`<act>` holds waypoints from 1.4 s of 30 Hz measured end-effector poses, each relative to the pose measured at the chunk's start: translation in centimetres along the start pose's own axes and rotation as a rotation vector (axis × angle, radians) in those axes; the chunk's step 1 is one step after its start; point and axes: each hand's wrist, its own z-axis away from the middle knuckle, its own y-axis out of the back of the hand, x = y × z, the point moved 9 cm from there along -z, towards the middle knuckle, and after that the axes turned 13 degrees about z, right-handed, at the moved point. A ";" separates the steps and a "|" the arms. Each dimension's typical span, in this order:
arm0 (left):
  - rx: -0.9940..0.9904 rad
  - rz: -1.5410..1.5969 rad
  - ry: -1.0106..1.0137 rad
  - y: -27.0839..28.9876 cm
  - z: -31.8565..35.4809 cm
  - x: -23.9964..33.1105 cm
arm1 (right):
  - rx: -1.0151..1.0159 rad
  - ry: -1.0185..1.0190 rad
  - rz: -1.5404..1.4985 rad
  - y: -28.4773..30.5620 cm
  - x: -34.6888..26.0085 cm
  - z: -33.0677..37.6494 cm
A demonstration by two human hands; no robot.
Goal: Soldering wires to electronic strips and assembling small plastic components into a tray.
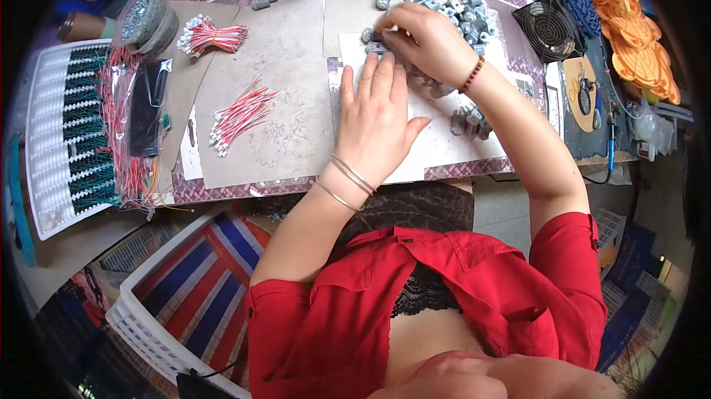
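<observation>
Around and beyond the right grip (432, 39) cluster small grey motors (468, 18); its fingers curl down, whether closed on one I cannot tell. Beside it, the left grip (376, 108) is outspread. Farther left, red-and-white wires (243, 114) lie on the surface (252, 187).

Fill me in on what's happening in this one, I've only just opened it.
Two bare hands are at work among small grey metal parts. The right hand reaches over the left side of the pile; blur and overlap hide whether it grips one. The left hand is spread open, nearer the body. To the left, a tied bundle of red-and-white wires and a looser bunch of similar wires lie untouched.
</observation>
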 end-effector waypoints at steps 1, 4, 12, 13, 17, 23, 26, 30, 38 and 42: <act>0.020 -0.014 -0.016 0.2 -0.3 0.0 | 0.030 -0.010 0.019 0.4 -0.4 -0.9; -0.020 -0.091 0.053 -0.9 -0.9 -0.9 | -0.150 0.122 0.189 -2.0 -0.9 -2.2; 0.012 -0.136 0.044 0.1 -0.4 -1.9 | -0.172 0.111 0.375 -2.3 -0.2 -2.4; -0.007 -0.137 0.064 -0.1 -0.6 -2.2 | -0.282 0.010 0.311 -2.8 0.7 -3.1; -0.044 -0.150 0.079 -0.4 -0.7 -2.9 | -0.053 -0.097 0.333 -1.4 0.7 -4.2; -0.063 -0.182 0.118 -0.2 0.1 -4.1 | -0.265 0.145 0.305 -2.3 -1.1 1.2; -0.063 -0.173 0.106 -0.4 0.1 -4.1 | -0.157 0.224 -0.041 0.8 -2.6 5.5; -0.047 -0.114 0.048 0.9 0.1 -3.1 | 0.084 -0.080 0.136 5.4 0.0 9.4; -0.163 0.102 -0.127 -0.6 0.2 1.9 | -0.025 -0.087 0.221 2.3 -3.6 12.2; -0.097 0.071 -0.201 -0.5 0.1 2.1 | -0.048 -0.091 0.195 2.3 -3.7 13.6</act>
